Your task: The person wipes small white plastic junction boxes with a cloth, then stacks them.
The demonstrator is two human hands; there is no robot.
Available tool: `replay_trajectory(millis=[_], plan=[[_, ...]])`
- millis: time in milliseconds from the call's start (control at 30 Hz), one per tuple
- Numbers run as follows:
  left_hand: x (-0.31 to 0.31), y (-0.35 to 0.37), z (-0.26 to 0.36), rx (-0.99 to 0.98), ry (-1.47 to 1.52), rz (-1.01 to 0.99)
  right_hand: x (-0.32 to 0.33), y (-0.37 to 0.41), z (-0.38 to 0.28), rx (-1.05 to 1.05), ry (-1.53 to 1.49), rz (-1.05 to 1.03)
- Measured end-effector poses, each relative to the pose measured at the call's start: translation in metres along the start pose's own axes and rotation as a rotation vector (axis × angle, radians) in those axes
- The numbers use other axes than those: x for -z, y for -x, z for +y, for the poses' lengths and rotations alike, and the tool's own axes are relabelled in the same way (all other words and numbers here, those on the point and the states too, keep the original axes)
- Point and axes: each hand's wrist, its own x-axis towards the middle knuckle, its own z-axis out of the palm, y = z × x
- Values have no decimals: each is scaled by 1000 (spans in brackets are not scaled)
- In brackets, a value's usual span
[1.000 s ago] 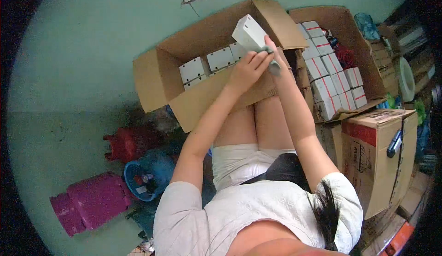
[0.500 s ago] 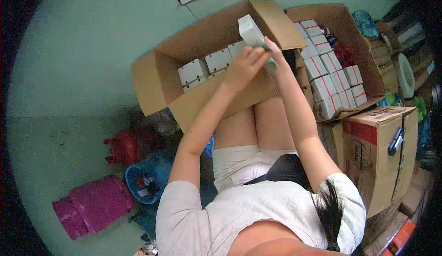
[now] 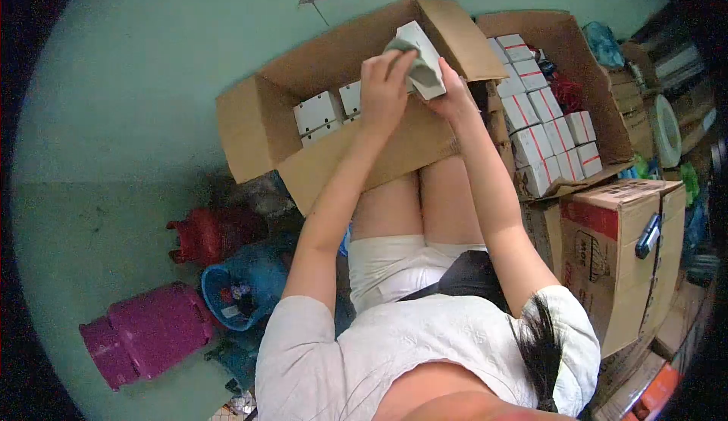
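Observation:
My right hand (image 3: 453, 97) grips a small white box (image 3: 431, 51), tilted above the open cardboard carton (image 3: 334, 165). A grey-green cloth (image 3: 400, 44) is pinched in my left hand (image 3: 385, 89) and lies against the left side of that box. Part of the box is hidden behind the cloth and fingers. Inside the carton sit several white boxes (image 3: 316, 112) with dark dots on their sides, partly covered by my left arm and the front flap.
To the right, a second carton (image 3: 523, 18) holds several white boxes with red stripes (image 3: 546, 104). A closed carton (image 3: 591, 269) bears a dark blue object (image 3: 648, 236). Pink (image 3: 152, 334), red (image 3: 216, 235) and blue (image 3: 243, 284) cylinders stand left, near a green wall (image 3: 152, 80).
My left hand has moved the cloth up and left, from the box's lower end toward its upper left side. The box in my right hand has turned, showing more of its near end.

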Motion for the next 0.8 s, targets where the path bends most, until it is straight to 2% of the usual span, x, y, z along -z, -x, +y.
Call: replay_trajectory(millis=[33, 67, 167, 300, 367, 400, 467, 500, 533, 567, 600, 633, 667, 733, 767, 800], plan=[[0, -6, 2, 175, 53, 100, 11, -11, 2, 16, -27, -134], [-3, -6, 7, 171, 49, 106, 16, -12, 1, 17, -25, -141], [-12, 4, 28, 394, 406, 169, 18, -3, 2, 35, -81, -269], [-20, 16, 35, 536, 544, 217, 16, 7, 6, 44, -84, -253], [-16, 24, 30, 769, 498, -287, 15, 2, 5, 10, -30, -257], [-13, 22, 27, 765, 498, -284, 17, -3, 3, 14, -29, -260], [-6, 23, 19, 286, 347, -103, 32, -21, 9, 43, 354, -27], [1, 21, 14, 290, 345, -106, 49, -40, 15, 57, 515, -5], [9, 14, 8, 209, 235, -117, 28, -21, 10, 52, 512, -7], [13, 9, 2, 124, 124, -127, 8, -1, -1, -45, 298, -164], [12, 11, -4, 123, 119, -127, -13, 16, -11, -140, 82, -319], [10, 15, -11, 89, 53, -207, -18, 18, -16, -228, 97, -327], [7, 20, -16, 55, -12, -288, -13, 13, -15, -231, 95, -331], [4, 26, -13, 76, -30, -301, -6, 5, -12, -220, 39, -403], [0, 30, -10, 90, -41, -312, -1, 2, -9, -168, 158, -291], [-3, 30, -4, 91, -37, -317, -4, 6, -9, -169, 155, -285]])
